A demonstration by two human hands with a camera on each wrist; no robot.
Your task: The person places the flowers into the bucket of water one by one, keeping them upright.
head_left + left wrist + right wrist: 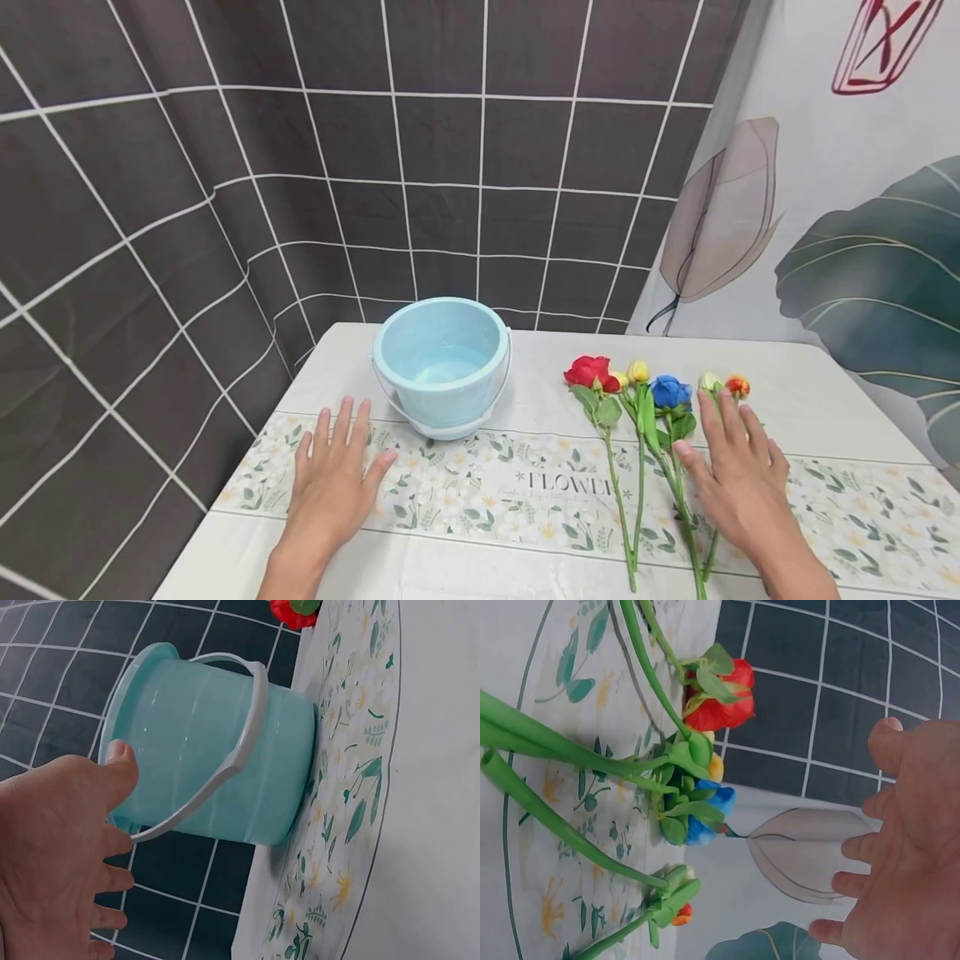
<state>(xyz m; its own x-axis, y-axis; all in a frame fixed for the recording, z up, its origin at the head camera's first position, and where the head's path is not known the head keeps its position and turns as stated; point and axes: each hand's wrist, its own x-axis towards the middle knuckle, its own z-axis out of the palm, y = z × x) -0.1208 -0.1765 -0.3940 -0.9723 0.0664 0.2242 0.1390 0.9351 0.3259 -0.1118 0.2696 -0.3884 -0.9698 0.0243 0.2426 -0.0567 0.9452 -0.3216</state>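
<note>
Between both flat hands: bucket (442, 362), flowers (652, 417), floral tablecloth (525, 492).

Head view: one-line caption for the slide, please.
Left hand flat beside a light-blue bucket; right hand over artificial flowers lying on the table.

White floral-print table (825, 392), pale blue bucket (442, 367), artificial flowers (645, 417)

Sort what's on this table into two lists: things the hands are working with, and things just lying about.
In the work:
- bucket, by the left hand
- flowers, under the right hand

Just there:
- tablecloth
- grid backdrop
- leaf curtain
</note>
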